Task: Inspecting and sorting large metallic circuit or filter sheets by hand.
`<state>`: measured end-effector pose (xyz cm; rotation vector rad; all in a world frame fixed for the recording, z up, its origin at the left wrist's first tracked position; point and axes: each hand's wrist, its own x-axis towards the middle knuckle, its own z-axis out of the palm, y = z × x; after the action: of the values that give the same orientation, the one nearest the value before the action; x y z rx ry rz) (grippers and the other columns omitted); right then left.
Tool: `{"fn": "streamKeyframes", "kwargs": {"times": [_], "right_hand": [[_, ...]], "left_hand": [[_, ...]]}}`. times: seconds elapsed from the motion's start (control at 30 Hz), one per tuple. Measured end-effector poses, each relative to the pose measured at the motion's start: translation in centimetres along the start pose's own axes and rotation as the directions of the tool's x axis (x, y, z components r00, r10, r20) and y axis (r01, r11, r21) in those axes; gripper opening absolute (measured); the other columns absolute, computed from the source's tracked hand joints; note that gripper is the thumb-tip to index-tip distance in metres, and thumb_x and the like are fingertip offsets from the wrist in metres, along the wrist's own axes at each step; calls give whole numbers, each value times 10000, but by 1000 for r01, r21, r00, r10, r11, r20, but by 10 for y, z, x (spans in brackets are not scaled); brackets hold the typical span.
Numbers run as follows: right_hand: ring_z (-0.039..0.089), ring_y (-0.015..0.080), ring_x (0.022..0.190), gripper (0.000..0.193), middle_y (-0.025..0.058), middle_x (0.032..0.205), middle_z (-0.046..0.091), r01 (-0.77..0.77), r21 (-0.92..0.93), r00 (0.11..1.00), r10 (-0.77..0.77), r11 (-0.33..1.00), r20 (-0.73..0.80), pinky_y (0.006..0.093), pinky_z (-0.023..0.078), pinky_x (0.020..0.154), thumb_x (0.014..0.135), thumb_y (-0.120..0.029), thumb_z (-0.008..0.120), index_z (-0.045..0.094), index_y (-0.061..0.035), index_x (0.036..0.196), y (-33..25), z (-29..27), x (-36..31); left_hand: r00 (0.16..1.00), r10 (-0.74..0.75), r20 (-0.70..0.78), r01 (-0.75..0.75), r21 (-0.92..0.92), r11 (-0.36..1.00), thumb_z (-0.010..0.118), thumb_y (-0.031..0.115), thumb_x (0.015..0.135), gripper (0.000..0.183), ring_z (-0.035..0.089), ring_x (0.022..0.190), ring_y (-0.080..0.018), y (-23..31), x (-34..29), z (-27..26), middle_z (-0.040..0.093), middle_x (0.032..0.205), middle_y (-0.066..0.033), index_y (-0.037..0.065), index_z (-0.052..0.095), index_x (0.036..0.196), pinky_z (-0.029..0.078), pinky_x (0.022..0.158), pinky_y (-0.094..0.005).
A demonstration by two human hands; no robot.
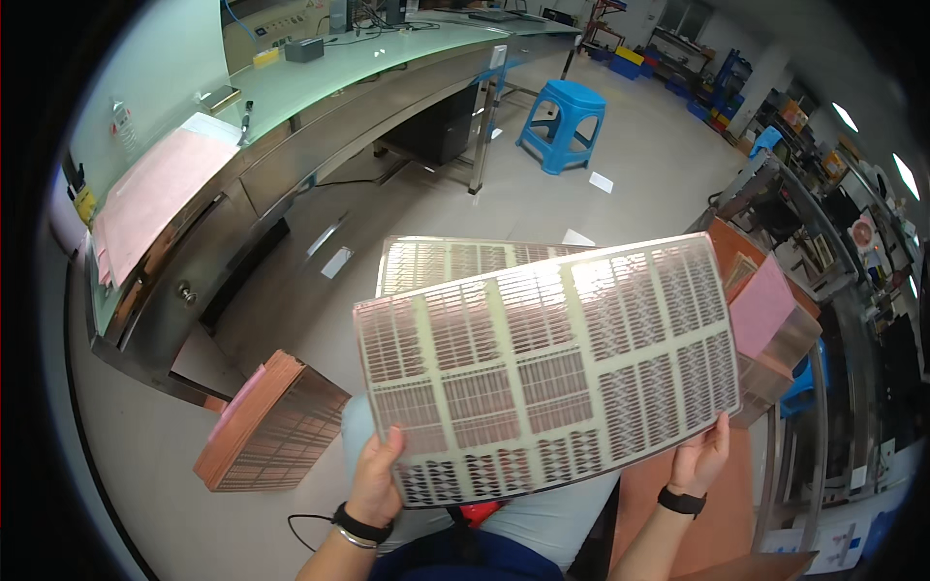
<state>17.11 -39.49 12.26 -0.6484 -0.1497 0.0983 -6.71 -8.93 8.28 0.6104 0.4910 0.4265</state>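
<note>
Head view, looking down past the knees. The left hand (376, 481) grips the lower left corner of a large thin patterned sheet (542, 368), its thumb laid over the front face and the other fingers hidden behind. The right hand (699, 457) holds the lower right edge of the same sheet, fingers curled up against the rim; how far they close behind it cannot be told. Each wrist carries a dark band. The sheet is held up in the air between the two hands, tilted so that its right end stands higher, and shows a grid of copper-coloured blocks divided by pale bars. A second sheet (455, 263) of the same kind lies just behind it, mostly covered, with only its upper strip showing. To the lower left, a thick stack of copper-coloured sheets (271, 426) rests on the floor. To the right, a second stack topped with pink paper (765, 310) sits beside the raised sheet. Farther off at left runs a long steel workbench (291, 155) bearing pink paper. Beyond it, a blue plastic stool (565, 124) stands on the floor.
</note>
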Motion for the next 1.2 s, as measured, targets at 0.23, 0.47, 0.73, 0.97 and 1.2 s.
{"fn": "streamKeyframes", "kwargs": {"times": [0.23,0.47,0.73,0.97,1.2], "right_hand": [[526,238,1126,440,190,1277,485,-66,-253,996,79,965,40,362,456,951,977,-183,347,323,83,1327,-18,7,-10],[584,150,960,500,144,1123,589,-140,-603,969,234,785,80,253,459,832,965,-284,419,428,121,1258,-19,-1,-7],[590,125,887,361,114,1027,619,-153,-730,959,279,666,54,240,469,784,962,-207,449,516,78,1173,-6,12,-11],[590,124,893,345,115,1035,617,-186,-698,955,294,691,36,246,471,800,958,-178,450,510,82,1177,-1,22,-13],[579,103,905,321,84,1055,610,-131,-699,966,248,703,69,230,465,784,936,-152,506,509,53,1184,1,10,-13]], "left_hand": [[980,118,-158,-106,83,991,436,200,966,251,577,939,-153,25,5,-26,606,1050,-77,2,548,1071,467,823,-293],[952,273,-140,-214,333,918,429,209,972,294,613,828,-121,53,10,-44,641,972,-82,-36,573,1047,498,746,-250],[948,281,-152,-180,471,864,462,186,962,264,604,799,-102,62,9,-69,645,942,-63,-31,593,1037,483,730,-239],[950,242,-199,-126,466,876,468,169,958,254,601,812,-96,64,8,-70,644,948,-63,-37,578,1060,474,741,-224],[903,403,-146,-283,505,816,457,178,965,255,566,913,-93,66,1,-63,617,1019,-47,-15,547,1105,451,799,-240]]}}
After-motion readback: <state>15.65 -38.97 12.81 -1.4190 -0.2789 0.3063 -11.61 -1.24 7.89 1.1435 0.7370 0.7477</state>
